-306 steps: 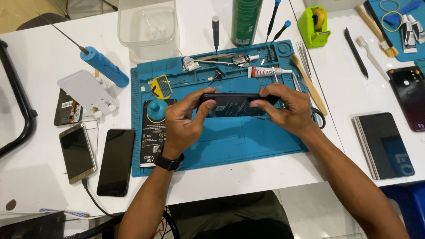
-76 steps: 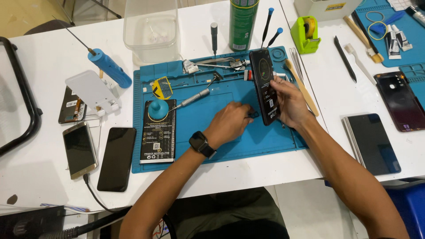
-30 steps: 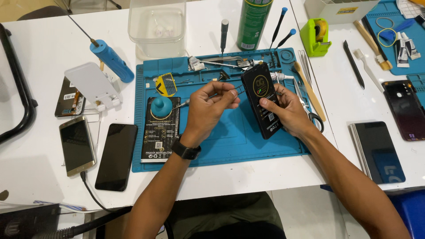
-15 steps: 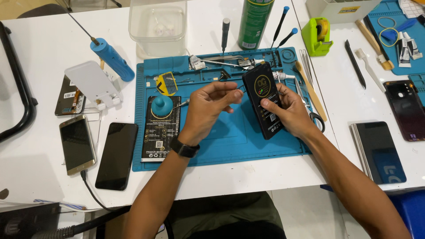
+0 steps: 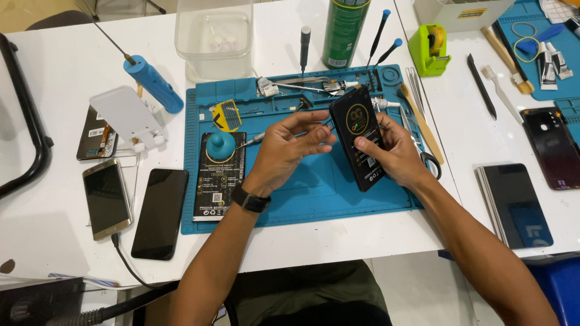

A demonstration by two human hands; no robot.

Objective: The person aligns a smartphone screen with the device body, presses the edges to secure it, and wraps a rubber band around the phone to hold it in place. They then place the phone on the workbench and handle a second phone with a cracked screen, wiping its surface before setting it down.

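Note:
My right hand point(image 5: 396, 154) grips a black smartphone point(image 5: 357, 136), held tilted with its inner back side facing up, above the blue work mat point(image 5: 314, 193). My left hand point(image 5: 290, 148) hovers just left of the phone, fingers pinched on a thin tool whose tip reaches the phone's left edge. The tool is mostly hidden by the fingers, so I cannot tell its kind. A black watch sits on my left wrist.
On the mat lie a blue suction cup point(image 5: 222, 145), a black card point(image 5: 219, 181), tweezers and small tools. Two phones point(image 5: 160, 211) and a blue handled tool point(image 5: 154, 84) lie left. A green can point(image 5: 345, 30), clear box point(image 5: 212, 30), tape dispenser point(image 5: 430, 48) and more phones point(image 5: 513, 205) surround.
Ten seconds ago both hands held the phone flat and sideways. It now stands lengthwise in my right hand, and my left hand has come up from the mat to its left edge.

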